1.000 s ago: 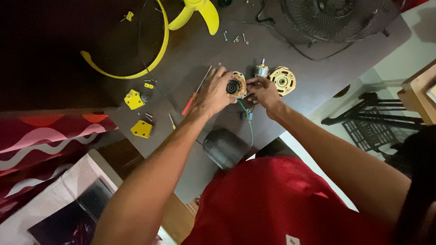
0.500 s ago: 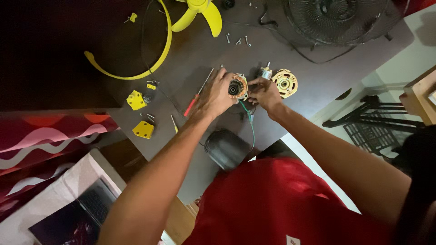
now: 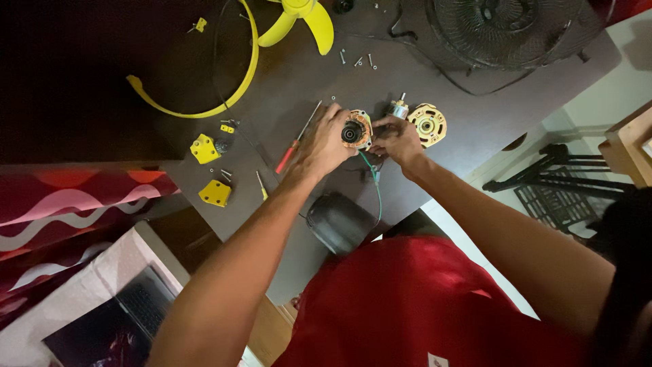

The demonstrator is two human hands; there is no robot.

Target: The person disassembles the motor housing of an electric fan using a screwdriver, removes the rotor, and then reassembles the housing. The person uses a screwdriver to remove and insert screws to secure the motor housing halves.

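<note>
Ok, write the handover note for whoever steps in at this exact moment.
Left hand grips the motor stator on the dark table. Right hand pinches at its wiring side, above the green wire.
Off already: yellow end cover, rotor, fan blade, wire guard, screws.
Red-handled screwdriver lies left of the hands.
Left: the stator is not yet set down.

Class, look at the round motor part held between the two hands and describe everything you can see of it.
The motor part is a small round piece with a yellowish outer ring, copper-coloured windings and a dark round centre facing up. It looks like metal. The left hand grips its left side; the right hand touches its right edge. It sits just over the dark table; whether it rests there is unclear. A green wire trails from beneath it toward the person.
</note>
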